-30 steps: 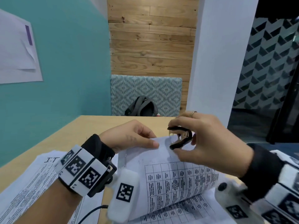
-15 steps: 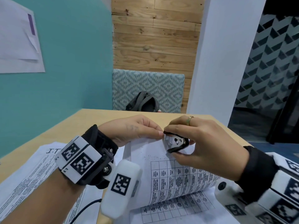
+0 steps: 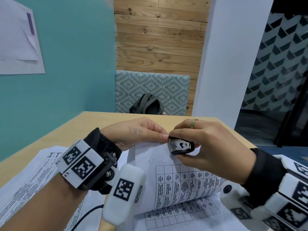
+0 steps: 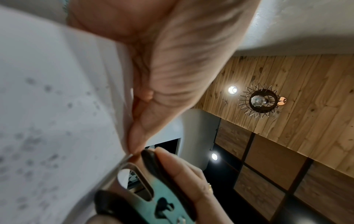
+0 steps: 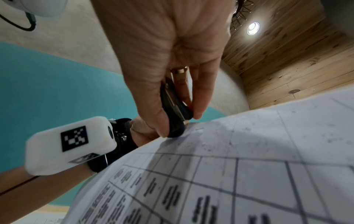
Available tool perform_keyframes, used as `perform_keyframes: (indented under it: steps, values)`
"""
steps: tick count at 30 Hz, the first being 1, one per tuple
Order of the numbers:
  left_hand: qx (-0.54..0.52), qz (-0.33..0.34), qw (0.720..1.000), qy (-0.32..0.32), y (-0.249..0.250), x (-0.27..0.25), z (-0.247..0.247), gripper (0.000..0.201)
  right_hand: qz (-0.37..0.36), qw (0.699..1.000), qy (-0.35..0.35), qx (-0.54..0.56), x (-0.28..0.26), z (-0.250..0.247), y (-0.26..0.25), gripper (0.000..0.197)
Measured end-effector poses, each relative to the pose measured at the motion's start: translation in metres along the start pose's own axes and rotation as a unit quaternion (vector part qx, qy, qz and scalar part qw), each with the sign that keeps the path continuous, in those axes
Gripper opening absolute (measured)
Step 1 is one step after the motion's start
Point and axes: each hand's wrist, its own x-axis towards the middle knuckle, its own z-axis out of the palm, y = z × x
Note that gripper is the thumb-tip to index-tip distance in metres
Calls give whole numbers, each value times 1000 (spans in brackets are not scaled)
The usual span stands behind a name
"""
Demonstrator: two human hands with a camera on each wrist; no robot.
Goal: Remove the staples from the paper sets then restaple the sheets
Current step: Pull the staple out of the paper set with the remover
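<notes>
A set of printed sheets with a table grid (image 3: 175,177) is lifted and curled over the desk. My left hand (image 3: 141,132) pinches its top edge between thumb and fingers (image 4: 138,142). My right hand (image 3: 200,144) grips a black staple remover (image 3: 181,146) squeezed nearly closed, its metal claws (image 4: 132,168) at the paper's top corner right beside the left fingertips. In the right wrist view the staple remover (image 5: 172,112) sits between thumb and fingers, its tip on the sheet (image 5: 239,159). The staple itself is hidden.
More printed sheets (image 3: 30,184) lie flat on the wooden desk (image 3: 80,127) at the left, and others (image 3: 180,215) under the curled set. A grey backpack (image 3: 146,105) rests on a patterned seat beyond the desk's far edge. A teal wall borders the left.
The right hand brought the staple remover left and down onto the paper's top corner and squeezed its claws together. The left hand stayed pinching the top edge.
</notes>
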Motion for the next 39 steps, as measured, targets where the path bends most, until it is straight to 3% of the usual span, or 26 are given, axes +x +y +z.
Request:
perform_keyframes:
  steps: [10,16,23,28,39]
  values:
    - [-17,-2,1000,-5,0,-1,0,19,-14,1000,13,5,1,0,2,23]
    - [-29,-2,999,-22,1,-3,-2,10,-11,999,30,7,2,1,0,18]
    - [10,16,1000,-8,-3,0,3,4,27,997,7,68,0,-2,1,26]
    - [-18,16,1000,-2,-5,2,4,3,61,989,35,129,-4,-2,1,26]
    - [-41,-13,999,29,0,2,14,8,104,980,73,155,-10,0,1,22]
